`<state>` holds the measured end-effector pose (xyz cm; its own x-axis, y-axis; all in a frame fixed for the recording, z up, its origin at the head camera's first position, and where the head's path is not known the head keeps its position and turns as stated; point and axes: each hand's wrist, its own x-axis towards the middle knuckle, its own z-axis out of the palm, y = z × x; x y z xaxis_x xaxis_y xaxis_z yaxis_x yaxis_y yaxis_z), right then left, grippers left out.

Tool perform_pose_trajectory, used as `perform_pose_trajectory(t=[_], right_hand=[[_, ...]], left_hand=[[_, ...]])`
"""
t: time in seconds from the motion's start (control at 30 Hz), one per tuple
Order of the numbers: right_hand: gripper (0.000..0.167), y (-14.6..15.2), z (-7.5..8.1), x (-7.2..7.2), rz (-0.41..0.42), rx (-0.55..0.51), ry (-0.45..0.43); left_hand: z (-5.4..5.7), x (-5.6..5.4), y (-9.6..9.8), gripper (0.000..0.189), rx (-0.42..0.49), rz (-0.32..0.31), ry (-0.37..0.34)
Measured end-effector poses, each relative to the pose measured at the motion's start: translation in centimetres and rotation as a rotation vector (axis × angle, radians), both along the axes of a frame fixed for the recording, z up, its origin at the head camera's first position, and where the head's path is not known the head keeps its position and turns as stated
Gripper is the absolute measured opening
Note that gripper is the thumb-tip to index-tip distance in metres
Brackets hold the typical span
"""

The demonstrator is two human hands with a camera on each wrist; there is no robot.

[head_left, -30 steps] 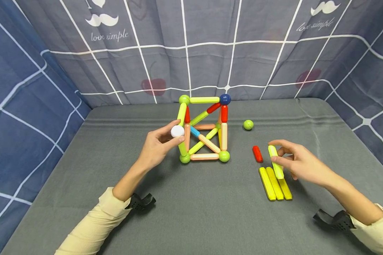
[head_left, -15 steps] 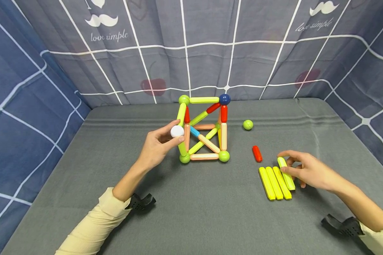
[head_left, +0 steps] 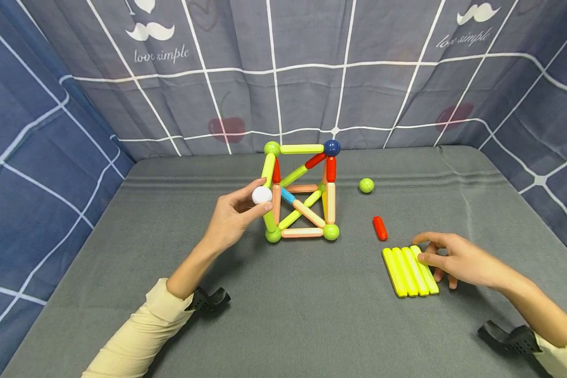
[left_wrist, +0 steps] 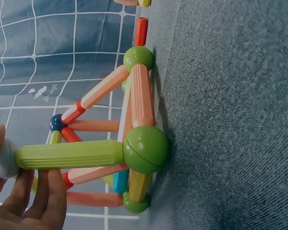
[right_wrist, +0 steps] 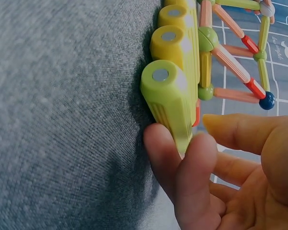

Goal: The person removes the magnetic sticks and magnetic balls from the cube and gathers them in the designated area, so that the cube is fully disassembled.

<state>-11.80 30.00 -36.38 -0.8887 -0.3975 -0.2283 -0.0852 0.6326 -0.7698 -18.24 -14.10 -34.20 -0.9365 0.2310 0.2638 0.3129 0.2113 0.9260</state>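
My left hand [head_left: 227,218] pinches a white ball [head_left: 262,195] between thumb and fingers, at the near-left upper corner of a box-shaped frame of magnetic rods and balls. In the left wrist view a green rod [left_wrist: 69,154] joins that ball to a green ball [left_wrist: 146,149] on the cloth. My right hand [head_left: 463,262] is at the right end of a row of several yellow-green magnetic rods [head_left: 403,273], fingers loosely bent beside the outermost rod [right_wrist: 165,105]. That rod lies flat on the cloth; whether a fingertip touches it is hard to tell.
Just beyond the row lies a short red rod [head_left: 380,228]. A loose green ball [head_left: 366,185] sits right of the frame, whose far upper corner is a dark blue ball [head_left: 332,147]. Grey cloth covers the table [head_left: 312,315], and a checked curtain [head_left: 245,94] surrounds its back and sides.
My right hand has brought a yellow-green rod down and right, laid it flat at the row's right end and loosened its grip. The left hand has stayed on the white ball.
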Motion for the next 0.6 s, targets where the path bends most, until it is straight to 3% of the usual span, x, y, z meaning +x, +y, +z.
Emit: perform_pose_trajectory(t=[0.27, 0.6], right_hand=[[0.043, 0.1, 0.1, -0.1, 0.005, 0.018, 0.004], [0.033, -0.8, 1.7, -1.0, -0.019, 0.093, 0.147]], left_hand=[[0.0, -0.1, 0.0, 0.053, 0.005, 0.002, -0.009], [-0.1, -0.2, 0.1, 0.053, 0.015, 0.0, -0.002]])
